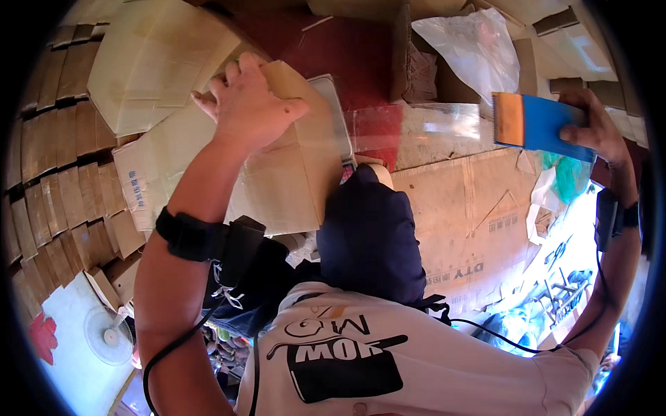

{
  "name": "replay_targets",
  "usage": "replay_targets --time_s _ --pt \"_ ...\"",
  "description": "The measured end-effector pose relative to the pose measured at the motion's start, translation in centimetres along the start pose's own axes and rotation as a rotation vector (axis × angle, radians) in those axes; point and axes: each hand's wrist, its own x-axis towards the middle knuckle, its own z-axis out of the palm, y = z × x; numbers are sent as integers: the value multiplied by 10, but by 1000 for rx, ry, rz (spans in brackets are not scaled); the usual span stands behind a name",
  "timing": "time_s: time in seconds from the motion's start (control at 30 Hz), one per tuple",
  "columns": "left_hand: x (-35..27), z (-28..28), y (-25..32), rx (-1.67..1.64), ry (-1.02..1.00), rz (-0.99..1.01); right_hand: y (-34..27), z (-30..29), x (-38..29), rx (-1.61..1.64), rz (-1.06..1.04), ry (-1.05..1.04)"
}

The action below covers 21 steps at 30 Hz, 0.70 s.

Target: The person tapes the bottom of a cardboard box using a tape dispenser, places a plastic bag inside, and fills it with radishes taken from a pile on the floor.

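Note:
My left hand (252, 106) rests spread on the top of a brown cardboard carton (283, 182), over the flaps near its far edge. The fingertips reach the fold there, and the thumb points right. Out to the right, my right hand (598, 127) grips a blue and orange tape dispenser (551, 125) by its blue body. A toothed edge shows at the dispenser's left end, apart from the carton. The carton stands in front of me, beside my knee (369, 234). Its underside is hidden.
Stacked folded cardboard (78, 187) lines the left side. An open box (442, 88) with a clear plastic bag (478, 47) stands ahead. Flattened cardboard (468, 218) lies on the right. A fan (109, 335) is at lower left. Cables run along both my arms.

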Motion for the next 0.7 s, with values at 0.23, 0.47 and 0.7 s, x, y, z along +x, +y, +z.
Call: replay_targets --time_s 0.23,0.47,0.7 --pt "-9 19 8 -236 362 70 -30 43 16 -192 19 -31" --pt "-15 30 34 -154 468 300 -34 64 21 -125 -106 -24" --pt "-13 36 46 -130 460 346 -31 119 53 -154 -164 -162"
